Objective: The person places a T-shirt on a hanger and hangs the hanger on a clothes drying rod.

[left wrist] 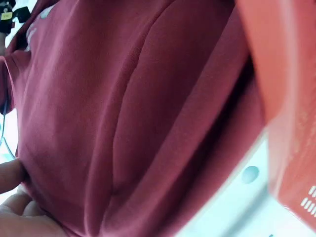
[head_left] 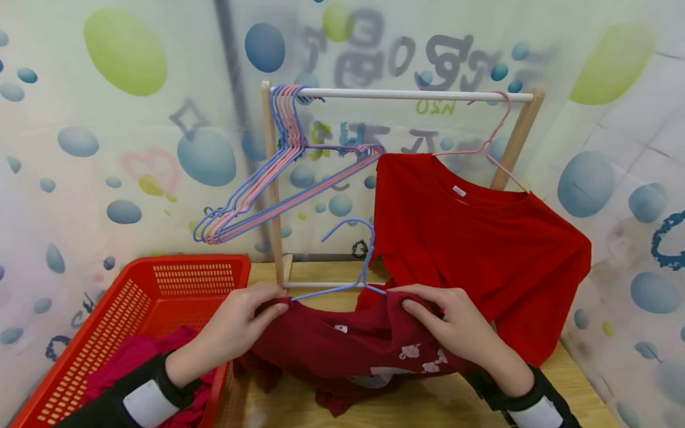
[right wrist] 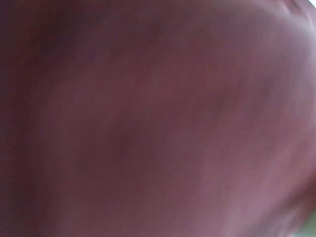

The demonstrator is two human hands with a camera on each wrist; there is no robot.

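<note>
A dark red sweatshirt (head_left: 334, 344) with a small neck label and a pale printed front hangs between the two hands. My left hand (head_left: 241, 322) pinches its shoulder beside the neckline, thumb on top. On the other side my right hand (head_left: 453, 322) pinches the opposite shoulder near the collar. A blue hanger (head_left: 365, 268) sits inside the neck, its hook upright above the collar and its arm ends hidden under the cloth. In the left wrist view the sweatshirt (left wrist: 113, 108) fills most of the picture, with thumb and fingers at its edge. Blurred dark red cloth (right wrist: 158, 118) covers the right wrist view.
A rack with a white rail (head_left: 385, 95) stands behind. Several blue and pink hangers (head_left: 286, 165) hang at its left end. A bright red top (head_left: 470, 241) hangs on a pink hanger (head_left: 491, 141) at the right. A red basket (head_left: 119, 305) holding crimson clothing (head_left: 133, 365) stands left.
</note>
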